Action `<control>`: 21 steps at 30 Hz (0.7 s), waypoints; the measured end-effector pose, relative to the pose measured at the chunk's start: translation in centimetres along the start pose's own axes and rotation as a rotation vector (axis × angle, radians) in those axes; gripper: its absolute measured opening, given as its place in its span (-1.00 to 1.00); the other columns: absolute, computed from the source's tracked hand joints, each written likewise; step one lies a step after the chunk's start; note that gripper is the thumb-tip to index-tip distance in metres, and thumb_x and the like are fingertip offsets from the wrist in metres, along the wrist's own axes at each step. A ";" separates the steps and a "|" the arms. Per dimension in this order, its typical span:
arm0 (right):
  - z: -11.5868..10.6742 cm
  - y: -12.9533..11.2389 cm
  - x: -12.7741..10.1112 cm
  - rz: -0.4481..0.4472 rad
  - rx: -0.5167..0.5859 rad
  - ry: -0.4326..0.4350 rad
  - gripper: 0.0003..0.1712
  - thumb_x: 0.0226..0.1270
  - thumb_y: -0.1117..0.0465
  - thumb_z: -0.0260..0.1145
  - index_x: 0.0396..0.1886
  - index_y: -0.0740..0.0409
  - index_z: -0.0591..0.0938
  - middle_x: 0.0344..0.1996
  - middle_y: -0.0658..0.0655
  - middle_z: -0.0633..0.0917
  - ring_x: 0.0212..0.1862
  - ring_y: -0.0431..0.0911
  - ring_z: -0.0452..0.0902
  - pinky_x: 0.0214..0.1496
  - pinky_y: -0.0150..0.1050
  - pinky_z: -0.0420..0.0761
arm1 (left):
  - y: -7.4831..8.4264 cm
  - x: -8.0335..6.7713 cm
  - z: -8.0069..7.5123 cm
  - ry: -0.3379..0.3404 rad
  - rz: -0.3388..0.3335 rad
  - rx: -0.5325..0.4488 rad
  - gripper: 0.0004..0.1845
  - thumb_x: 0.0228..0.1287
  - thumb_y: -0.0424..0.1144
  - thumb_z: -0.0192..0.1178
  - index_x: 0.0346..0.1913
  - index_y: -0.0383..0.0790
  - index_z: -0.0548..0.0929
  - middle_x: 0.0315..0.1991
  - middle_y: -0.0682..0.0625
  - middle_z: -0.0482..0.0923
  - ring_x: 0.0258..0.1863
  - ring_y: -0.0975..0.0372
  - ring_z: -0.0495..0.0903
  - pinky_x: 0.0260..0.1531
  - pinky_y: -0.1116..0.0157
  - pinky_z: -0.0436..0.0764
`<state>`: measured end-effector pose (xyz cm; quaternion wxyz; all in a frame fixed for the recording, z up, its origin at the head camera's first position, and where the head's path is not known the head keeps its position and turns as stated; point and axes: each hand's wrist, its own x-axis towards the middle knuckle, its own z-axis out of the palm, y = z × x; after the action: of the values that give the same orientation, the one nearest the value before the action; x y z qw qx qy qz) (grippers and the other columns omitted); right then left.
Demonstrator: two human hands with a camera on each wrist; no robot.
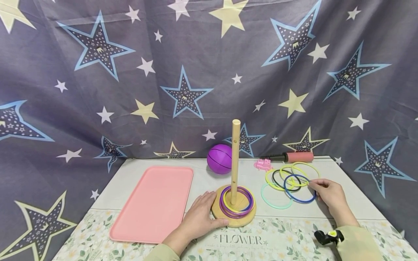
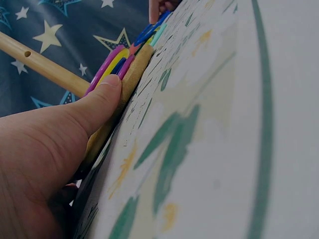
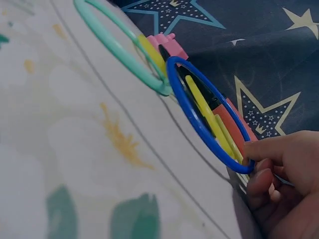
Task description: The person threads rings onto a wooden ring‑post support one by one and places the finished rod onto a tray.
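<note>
A wooden peg stand [image 1: 235, 159] rises from a round base [image 1: 240, 219] with purple and yellow rings [image 1: 237, 203] stacked round the peg. My left hand [image 1: 209, 203] lies flat on the table, its thumb [image 2: 102, 97] pressed against the base's edge [image 2: 132, 74]. To the right, my right hand [image 1: 315, 185] pinches the rim of a blue ring [image 1: 299, 200], which the right wrist view shows tilted up off the table [image 3: 198, 127]. It overlaps a black ring [image 1: 277, 183], yellow-green rings [image 1: 305, 165] and a mint ring [image 1: 274, 204].
A pink tray [image 1: 153, 203] lies left of the stand. Behind it are a purple ball [image 1: 219, 158], a small pink toy [image 1: 263, 165] and a pump with a pink handle [image 1: 298, 157]. A star-print curtain hangs behind the table.
</note>
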<state>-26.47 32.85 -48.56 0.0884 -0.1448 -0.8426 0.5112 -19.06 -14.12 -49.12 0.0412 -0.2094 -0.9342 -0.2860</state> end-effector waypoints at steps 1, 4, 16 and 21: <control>0.0 -0.1 0.0 0.016 0.018 -0.001 -0.59 0.62 0.14 0.38 0.19 0.42 0.71 -0.49 -0.02 0.63 -0.48 -0.20 0.50 -0.49 -0.31 0.61 | 0.0 0.0 0.0 0.000 0.000 0.000 0.23 0.22 0.42 0.52 0.64 -0.46 0.36 0.60 -0.37 0.37 0.66 -0.23 0.25 0.68 -0.21 0.15; 0.0 -0.3 0.1 0.052 0.064 0.008 -0.59 0.63 0.14 0.38 0.19 0.41 0.70 -0.45 -0.02 0.64 -0.44 -0.21 0.51 -0.46 -0.33 0.64 | 0.1 0.0 -0.1 -0.007 -0.010 0.002 0.23 0.22 0.42 0.52 0.65 -0.44 0.35 0.61 -0.36 0.36 0.67 -0.21 0.24 0.69 -0.19 0.14; 0.1 -1.9 -0.3 0.021 0.205 -0.004 -0.68 0.66 0.13 0.40 0.10 0.33 0.74 -0.45 -0.09 0.65 -0.41 -0.24 0.51 -0.44 -0.35 0.63 | 0.1 0.1 0.1 -0.006 -0.015 0.007 0.24 0.20 0.43 0.52 0.65 -0.43 0.36 0.62 -0.35 0.36 0.67 -0.19 0.25 0.70 -0.17 0.14; 0.3 -3.0 -0.5 -0.002 0.221 -0.009 -0.66 0.66 0.13 0.40 0.13 0.34 0.73 -0.41 -0.08 0.66 -0.42 -0.24 0.51 -0.45 -0.34 0.63 | -0.1 0.1 0.2 0.002 -0.015 0.015 0.24 0.19 0.44 0.53 0.65 -0.42 0.37 0.61 -0.34 0.37 0.67 -0.18 0.26 0.69 -0.17 0.15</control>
<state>-26.51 31.10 -46.07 0.1006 -0.1308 -0.7815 0.6017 -19.18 -14.05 -49.31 0.0413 -0.2017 -0.9378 -0.2794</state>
